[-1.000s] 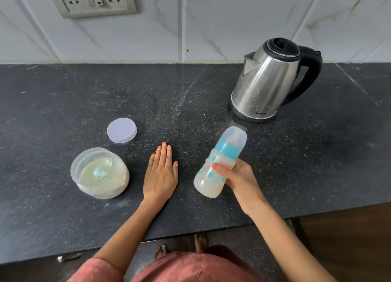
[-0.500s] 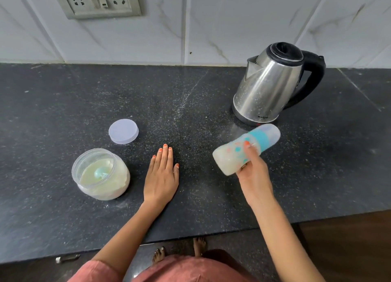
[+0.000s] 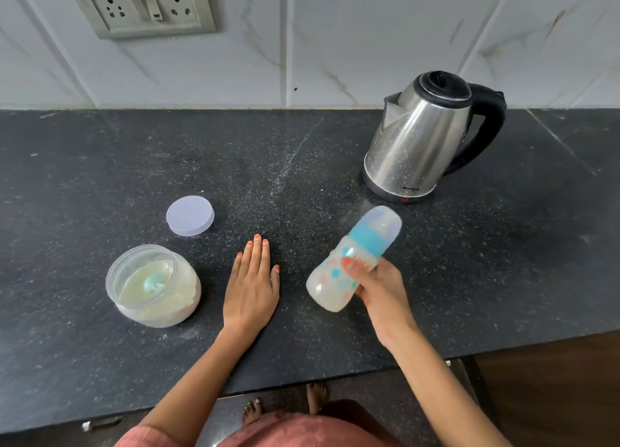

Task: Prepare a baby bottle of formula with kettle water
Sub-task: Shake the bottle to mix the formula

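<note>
1. The right hand [image 3: 379, 289] holds the baby bottle [image 3: 349, 265] above the dark worktop [image 3: 503, 262]; the fingers and the thumb are curled round its lower body.
2. The bottle is tilted, with its clear cap and blue ring pointing up and away toward the kettle [image 3: 426, 144], and its base toward the person. Inside it there is a pale, milky liquid.
3. The left hand [image 3: 251, 285] lies flat on the worktop, palm down, the fingers straight and close together. It holds nothing.
4. The formula jar [image 3: 152, 285] stands open on the worktop, just to the left of the left hand. It contains cream-coloured powder, and a light blue scoop [image 3: 154, 283] sits in the powder.
5. The jar lid [image 3: 190, 215] lies flat on the worktop behind the jar, apart from it.
6. The steel kettle stands at the back right, near the tiled wall, with its black lid closed and its black handle to the right.
7. A switch and socket plate [image 3: 147, 5] is on the wall at the upper left.
</note>
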A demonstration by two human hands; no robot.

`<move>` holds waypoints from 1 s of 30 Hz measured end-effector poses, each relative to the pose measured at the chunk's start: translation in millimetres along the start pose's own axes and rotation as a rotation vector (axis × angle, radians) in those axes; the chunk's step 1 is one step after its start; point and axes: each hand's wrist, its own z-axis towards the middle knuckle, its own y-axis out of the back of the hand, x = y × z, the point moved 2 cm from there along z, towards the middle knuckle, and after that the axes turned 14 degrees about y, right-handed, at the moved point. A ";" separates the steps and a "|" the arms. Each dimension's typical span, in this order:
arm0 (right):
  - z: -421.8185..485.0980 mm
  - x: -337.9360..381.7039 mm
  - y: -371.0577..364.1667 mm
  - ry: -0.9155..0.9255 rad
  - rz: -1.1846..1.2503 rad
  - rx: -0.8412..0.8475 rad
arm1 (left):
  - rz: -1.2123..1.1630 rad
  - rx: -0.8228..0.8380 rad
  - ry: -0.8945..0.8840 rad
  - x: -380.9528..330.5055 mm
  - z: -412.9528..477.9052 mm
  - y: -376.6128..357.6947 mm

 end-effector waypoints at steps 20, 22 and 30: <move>6.6 -1.8 8.3 -0.015 0.153 -0.063 | -0.003 0.011 -0.001 -0.9 -1.1 1.6; 3.2 -3.0 9.7 -0.047 0.036 0.007 | -0.007 0.012 -0.004 -0.9 -0.5 1.4; 2.6 -10.4 4.8 -0.082 0.191 0.012 | -0.013 -0.001 -0.005 -0.8 -0.8 1.2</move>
